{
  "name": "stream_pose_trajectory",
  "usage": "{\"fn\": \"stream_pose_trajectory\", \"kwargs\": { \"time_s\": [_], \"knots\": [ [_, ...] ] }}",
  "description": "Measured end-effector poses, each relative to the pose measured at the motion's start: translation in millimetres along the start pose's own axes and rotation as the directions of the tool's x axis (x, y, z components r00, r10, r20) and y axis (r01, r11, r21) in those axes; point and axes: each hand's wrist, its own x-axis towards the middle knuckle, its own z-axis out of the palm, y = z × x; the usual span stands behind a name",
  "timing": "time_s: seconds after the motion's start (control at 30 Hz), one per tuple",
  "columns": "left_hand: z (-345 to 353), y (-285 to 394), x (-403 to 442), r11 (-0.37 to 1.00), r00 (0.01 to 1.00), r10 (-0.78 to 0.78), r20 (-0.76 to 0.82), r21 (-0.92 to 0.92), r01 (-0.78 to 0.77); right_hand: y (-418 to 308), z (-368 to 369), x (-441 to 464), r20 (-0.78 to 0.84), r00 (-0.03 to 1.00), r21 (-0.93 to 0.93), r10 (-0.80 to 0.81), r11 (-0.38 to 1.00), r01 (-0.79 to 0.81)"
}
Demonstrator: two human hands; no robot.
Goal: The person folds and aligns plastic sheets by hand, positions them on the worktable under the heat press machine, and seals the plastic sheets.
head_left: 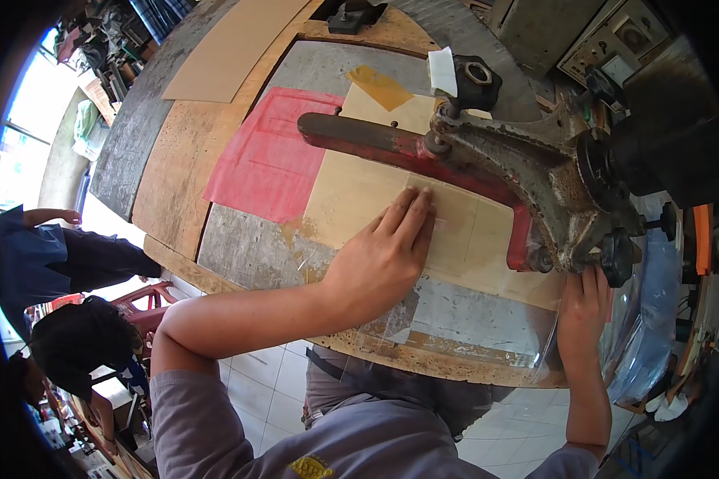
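Observation:
My left hand point(385, 254) lies with fingers stretched out and pressed down on the cream-coloured sheet point(350, 198) of the machine bed, just in front of a red and dark metal bar point(375, 137). Clear plastic sheet point(487, 323) stretches from under it towards the right, its edges hard to make out. My right hand point(583, 315) rests at the plastic's right side, fingers extended and close together, below a black knob point(617, 257). The machine partly hides its fingertips. I see nothing gripped in either hand.
The machine's cast metal arm point(527, 152) overhangs the bed from the right. A pink sheet point(272, 152) and brown tape point(380, 88) lie on the bed. Brown board point(236, 48) rests on the far table. More clear plastic point(655, 319) hangs at right. Other people point(80, 343) are at left.

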Motion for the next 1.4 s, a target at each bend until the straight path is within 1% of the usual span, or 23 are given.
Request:
{"fn": "stream_pose_trajectory", "kwargs": {
  "time_s": [0.13, 0.23, 0.43, 0.63, 0.73, 0.93, 1.0, 1.13, 1.17, 1.27, 1.33, 1.4],
  "knots": [
    [-0.3, 0.1, 0.3, 1.000, 1.000, 0.011, 0.011, 0.019, -0.011, -0.9, -1.9, 2.6, -0.002, 1.000, -0.012, -0.003, 1.000, 0.003],
    [-1.7, 0.8, 0.5, 0.999, 1.000, 0.014, 0.014, 0.033, -0.014, 1.9, 1.3, 0.4, 0.001, 0.999, 0.068, 0.038, 0.997, -0.038],
    [-0.3, 0.9, 1.6, 1.000, 1.000, 0.008, 0.002, 0.019, -0.008, 3.2, -2.5, 5.6, -0.022, 0.999, 0.004, -0.043, 0.999, 0.043],
    [-1.1, -0.1, 3.9, 1.000, 1.000, 0.010, 0.000, -0.005, -0.010, 0.7, -2.8, 11.2, -0.061, 0.998, -0.013, -0.021, 1.000, 0.020],
    [-1.4, -0.8, 4.0, 1.000, 1.000, 0.003, 0.010, -0.018, -0.003, 2.5, -0.9, 8.6, -0.026, 1.000, -0.012, -0.002, 1.000, 0.001],
    [-3.9, -4.1, 6.2, 1.000, 1.000, 0.022, 0.017, -0.020, -0.022, 1.5, -3.4, 10.0, -0.044, 0.999, 0.003, -0.006, 1.000, 0.006],
    [-7.7, -5.8, 7.9, 0.999, 0.999, 0.040, 0.028, -0.034, -0.039, 3.3, -7.6, 10.0, -0.005, 1.000, 0.063, 0.013, 0.998, -0.013],
    [-12.7, 0.9, 10.1, 0.992, 1.000, -0.021, 0.022, -0.127, 0.024, 0.5, -24.6, 11.9, 0.040, 0.998, 0.187, 0.042, 0.981, -0.049],
    [-12.9, 1.9, 10.5, 0.993, 1.000, -0.018, 0.016, -0.121, 0.019, 0.6, -28.0, 12.1, 0.052, 0.998, 0.210, 0.047, 0.976, -0.057],
    [-13.4, 2.8, 10.5, 0.995, 1.000, -0.007, 0.003, -0.104, 0.008, 3.6, -27.8, 11.1, 0.014, 1.000, 0.184, 0.001, 0.983, -0.004],
    [-11.2, 2.2, 10.7, 0.996, 1.000, 0.005, -0.006, -0.091, -0.005, 5.1, -23.1, 11.0, -0.006, 1.000, 0.228, 0.022, 0.973, -0.020],
    [-11.0, 3.0, 10.5, 0.994, 1.000, -0.012, 0.017, -0.106, 0.014, 4.2, -18.9, 9.1, -0.024, 0.998, 0.274, 0.065, 0.960, -0.056]
  ]
}}
